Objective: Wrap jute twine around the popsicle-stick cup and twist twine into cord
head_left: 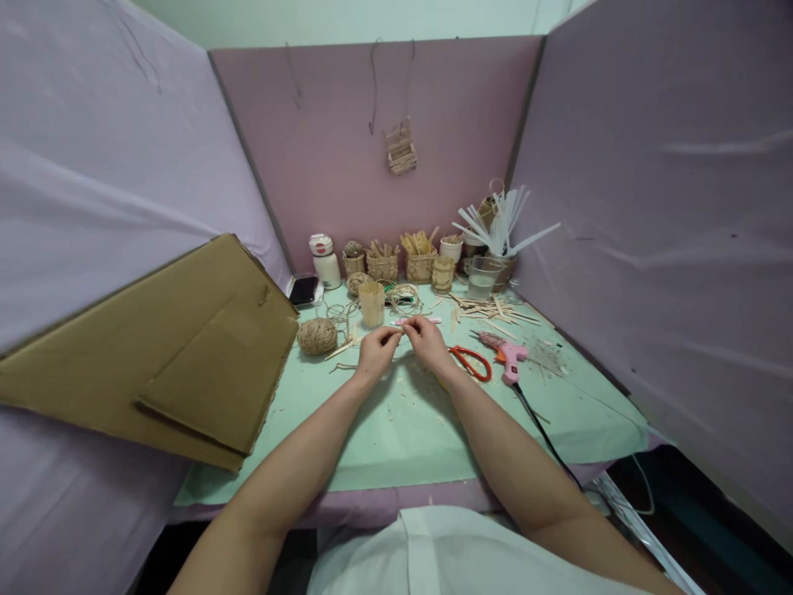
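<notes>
My left hand (378, 349) and my right hand (426, 340) meet above the middle of the table, fingertips pinched close together. Whatever lies between the fingertips is too small to make out. Just behind them stands a pale wooden cup (372, 303), and a pink and white strip (416, 321) lies on the cloth. A ball of twine (318, 337) sits to the left of my left hand. Beside my right wrist are scissors with red handles (472, 364), their blades hidden, and a pink glue gun (509, 354) with a black cord.
A large cardboard sheet (204, 355) leans over the left side. Along the back stand a white jar (326, 263), baskets of sticks (382, 264) and a bucket (481, 279) near white glue sticks (501, 219). Loose wood strips (496, 310) lie at right. A small stick basket (401, 153) hangs behind.
</notes>
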The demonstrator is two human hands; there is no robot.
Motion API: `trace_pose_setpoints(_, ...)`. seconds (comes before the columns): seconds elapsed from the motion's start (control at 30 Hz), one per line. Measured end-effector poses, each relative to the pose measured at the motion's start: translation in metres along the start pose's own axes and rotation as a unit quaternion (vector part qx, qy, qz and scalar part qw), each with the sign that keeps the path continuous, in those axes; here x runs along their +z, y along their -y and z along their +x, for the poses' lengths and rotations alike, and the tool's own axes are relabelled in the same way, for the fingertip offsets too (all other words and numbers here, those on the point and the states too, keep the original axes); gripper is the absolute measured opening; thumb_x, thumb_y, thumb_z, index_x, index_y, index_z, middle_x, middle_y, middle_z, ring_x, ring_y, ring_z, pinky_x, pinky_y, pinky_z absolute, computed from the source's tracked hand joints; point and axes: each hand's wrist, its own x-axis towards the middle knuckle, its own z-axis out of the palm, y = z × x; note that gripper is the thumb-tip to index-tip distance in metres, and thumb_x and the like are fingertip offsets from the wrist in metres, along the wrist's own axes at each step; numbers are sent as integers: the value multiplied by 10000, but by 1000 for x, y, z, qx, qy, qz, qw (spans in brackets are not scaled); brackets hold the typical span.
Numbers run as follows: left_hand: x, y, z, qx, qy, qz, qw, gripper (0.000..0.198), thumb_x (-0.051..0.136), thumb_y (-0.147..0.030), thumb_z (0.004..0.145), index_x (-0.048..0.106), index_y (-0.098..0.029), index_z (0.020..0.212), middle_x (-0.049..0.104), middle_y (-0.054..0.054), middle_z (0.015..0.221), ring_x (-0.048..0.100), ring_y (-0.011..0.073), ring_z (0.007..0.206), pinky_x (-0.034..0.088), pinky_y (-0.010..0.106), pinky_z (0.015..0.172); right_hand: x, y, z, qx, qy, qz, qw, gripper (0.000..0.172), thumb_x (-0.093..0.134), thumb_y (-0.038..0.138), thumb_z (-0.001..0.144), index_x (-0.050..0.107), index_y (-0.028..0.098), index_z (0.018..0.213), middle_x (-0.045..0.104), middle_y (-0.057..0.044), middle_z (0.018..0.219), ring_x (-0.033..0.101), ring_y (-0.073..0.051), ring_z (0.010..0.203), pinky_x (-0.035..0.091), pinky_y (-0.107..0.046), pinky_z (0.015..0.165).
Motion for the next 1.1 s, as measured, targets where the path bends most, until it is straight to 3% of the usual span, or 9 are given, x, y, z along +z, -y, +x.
trace_pose_setpoints(0.23, 0, 2, 0, -10, 2, -7, 1000, 206, 554, -323, 734, 658, -146, 732, 602, 5, 646, 501, 122, 614, 386, 237, 608, -3, 8, 0, 88, 57, 90, 990, 198, 505, 350, 746, 584, 171, 712, 545, 10, 616, 483, -131, 610, 368, -244, 581)
trace_pose_setpoints(0.53, 3, 3, -2, -40, 12, -26, 999, 211, 549, -334, 726, 651, -150, 730, 574, -2, 626, 488, 122, 608, 371, 238, 594, -10, 20, -3, 214, 99, 214, 948, 176, 580, 339, 662, 575, 190, 754, 553, 11, 701, 500, -127, 672, 344, -206, 512)
trace_pose_setpoints(0.83, 5, 6, -1, -51, -15, -64, 997, 173, 613, -314, 687, 623, -149, 736, 590, -1, 667, 502, 118, 632, 386, 242, 624, -5, 16, -3, 151, 57, 146, 976, 169, 567, 350, 671, 567, 183, 692, 516, 31, 606, 471, -123, 615, 349, -234, 560)
trace_pose_setpoints(1.1, 3, 9, 2, -75, -31, -84, 993, 158, 604, -316, 679, 624, -160, 668, 569, -12, 622, 492, 121, 634, 376, 240, 624, -4, 11, -2, 108, 63, 126, 984, 192, 531, 335, 704, 625, 170, 730, 523, 22, 580, 462, -118, 555, 362, -240, 551)
